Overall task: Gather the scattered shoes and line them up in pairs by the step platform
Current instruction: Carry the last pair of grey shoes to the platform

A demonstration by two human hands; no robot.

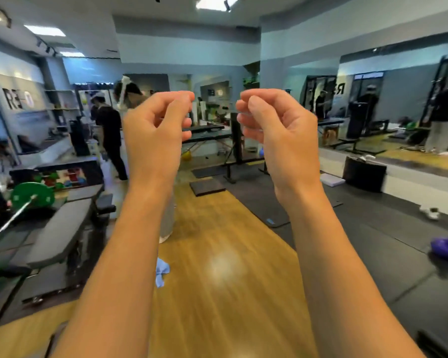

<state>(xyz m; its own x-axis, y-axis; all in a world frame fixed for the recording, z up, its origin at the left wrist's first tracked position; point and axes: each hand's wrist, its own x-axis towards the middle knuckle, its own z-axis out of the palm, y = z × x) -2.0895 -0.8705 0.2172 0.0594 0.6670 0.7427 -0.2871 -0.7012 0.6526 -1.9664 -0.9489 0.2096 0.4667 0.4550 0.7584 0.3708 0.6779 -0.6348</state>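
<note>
Gripping: nothing is held; the left hand (155, 130) and right hand (277, 133) are raised to the side of the weight bench (60, 236), each grip curled shut on air.
Shoes: one pale shoe-like shape (430, 213) is seen on the dark mat, well apart from the bench, across the wooden floor; none is gathered yet.
Risk: the blue cloth (162, 272) just beside the bench could be trodden on and slipped upon; the barbell (33, 196) projecting over the bench could be struck in passing.
Hidden: the step platform cannot be identified with certainty; the far room is blurred, and floor beyond the bench is covered by the forearms.
</note>
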